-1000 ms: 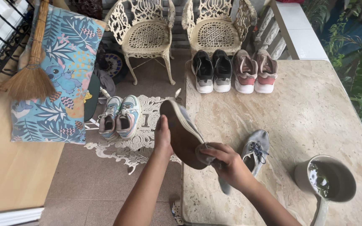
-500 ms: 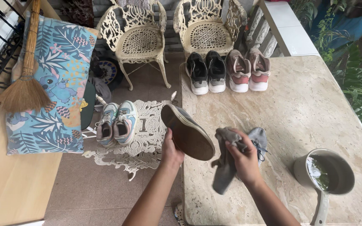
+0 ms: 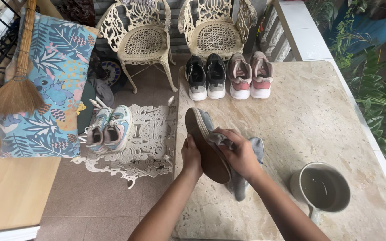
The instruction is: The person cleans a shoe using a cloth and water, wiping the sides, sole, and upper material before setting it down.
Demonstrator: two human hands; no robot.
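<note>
Nearest: two bare forearms are raised over the near edge of a marble table [image 3: 327, 111], beige-veined, with a wet sheen in places.

Left hand [image 3: 191, 157]: closed around the edge of a grey shoe [image 3: 206, 143], which is held tilted above the table's near left corner, brown sole turned up.

Right hand [image 3: 240, 154]: fingers curled on a grey cloth [image 3: 235, 180], which is pressed against the sole of the held shoe; the loose end of the cloth is seen hanging below the hand.

Second grey shoe [image 3: 258, 147]: partly hidden behind the right hand, lying on the tabletop.

Pot [image 3: 322, 187]: pale, with a long handle, set on the near right part of the table, filled with murky water.

Floor, left of the table: brown tiles, on which an ornate white metal piece [image 3: 135, 143] is laid flat. A pair of light blue sneakers [image 3: 110, 129] is set on its left edge.

Far left: a wooden surface [image 3: 10, 187], a leaf-patterned cushion [image 3: 45, 89] and a straw broom [image 3: 16, 85] leant across it.

Far table edge: a pair of black sneakers [image 3: 206, 76] and a pair of pink sneakers [image 3: 250, 73], placed side by side.

Farthest: two cream wrought-iron chairs [image 3: 179, 31]; green plants [image 3: 376, 67] are seen beyond a white ledge at right.
</note>
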